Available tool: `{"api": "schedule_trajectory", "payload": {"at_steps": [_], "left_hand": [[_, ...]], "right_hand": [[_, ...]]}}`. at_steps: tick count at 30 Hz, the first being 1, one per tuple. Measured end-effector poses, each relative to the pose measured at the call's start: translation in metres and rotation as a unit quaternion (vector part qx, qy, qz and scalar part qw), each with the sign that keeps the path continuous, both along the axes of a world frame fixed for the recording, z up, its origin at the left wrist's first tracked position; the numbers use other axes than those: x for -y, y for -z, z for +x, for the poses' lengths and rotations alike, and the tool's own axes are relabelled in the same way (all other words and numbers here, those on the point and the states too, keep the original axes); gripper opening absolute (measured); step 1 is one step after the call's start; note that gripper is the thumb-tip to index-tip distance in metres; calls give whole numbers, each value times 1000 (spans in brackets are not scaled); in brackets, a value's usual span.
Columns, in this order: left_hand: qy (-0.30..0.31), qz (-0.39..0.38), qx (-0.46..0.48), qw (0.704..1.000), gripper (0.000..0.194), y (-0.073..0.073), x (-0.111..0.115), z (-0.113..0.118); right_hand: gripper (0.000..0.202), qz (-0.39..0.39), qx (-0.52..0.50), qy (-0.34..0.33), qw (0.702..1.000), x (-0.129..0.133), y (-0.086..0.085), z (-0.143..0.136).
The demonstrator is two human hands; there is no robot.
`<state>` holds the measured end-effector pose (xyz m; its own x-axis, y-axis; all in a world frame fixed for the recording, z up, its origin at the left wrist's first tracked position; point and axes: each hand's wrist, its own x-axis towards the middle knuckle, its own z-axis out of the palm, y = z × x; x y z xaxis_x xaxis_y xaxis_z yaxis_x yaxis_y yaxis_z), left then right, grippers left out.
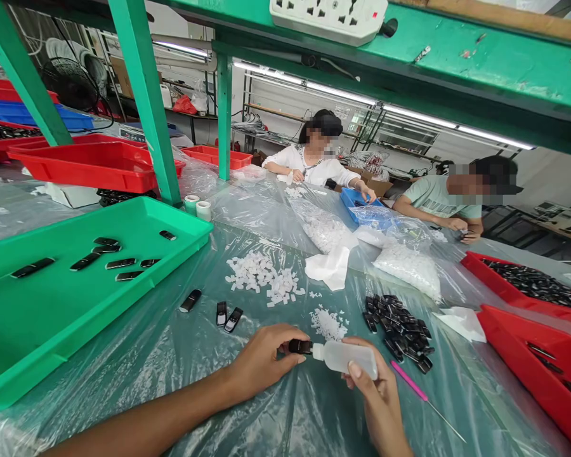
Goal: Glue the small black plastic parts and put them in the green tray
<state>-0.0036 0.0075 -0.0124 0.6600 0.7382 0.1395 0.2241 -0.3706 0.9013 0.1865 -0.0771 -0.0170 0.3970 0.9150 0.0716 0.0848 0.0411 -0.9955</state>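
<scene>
Black and glossy, the small piece (299, 346) sits pinched between the thumb and fingers of your left hand (266, 355), low in the middle of the view. Your right hand (383, 390) grasps a translucent squeeze bottle (345, 359), its white nozzle pointed at the piece's end; you cannot tell whether they touch. Just beyond the bottle lies a heap of tiny white bits (330, 324). To its right you have a pile of black pieces (402, 331), with a pink-handled pick (409, 381) near it. Farther off is a larger heap of white pieces (252, 271); left of your hands, three loose black pieces (190, 300) lie beside a green tray (90, 311). Across the table, two co-workers (323, 168) sit with their hands at work.
</scene>
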Motion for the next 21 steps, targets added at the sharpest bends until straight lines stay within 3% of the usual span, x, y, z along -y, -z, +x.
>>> {"api": "schedule_trajectory", "payload": {"at_steps": [21], "left_hand": [[0, 11, 1, 1000, 22, -1, 3, -1]], "right_hand": [[35, 12, 16, 49, 999, 2, -5, -7]]}}
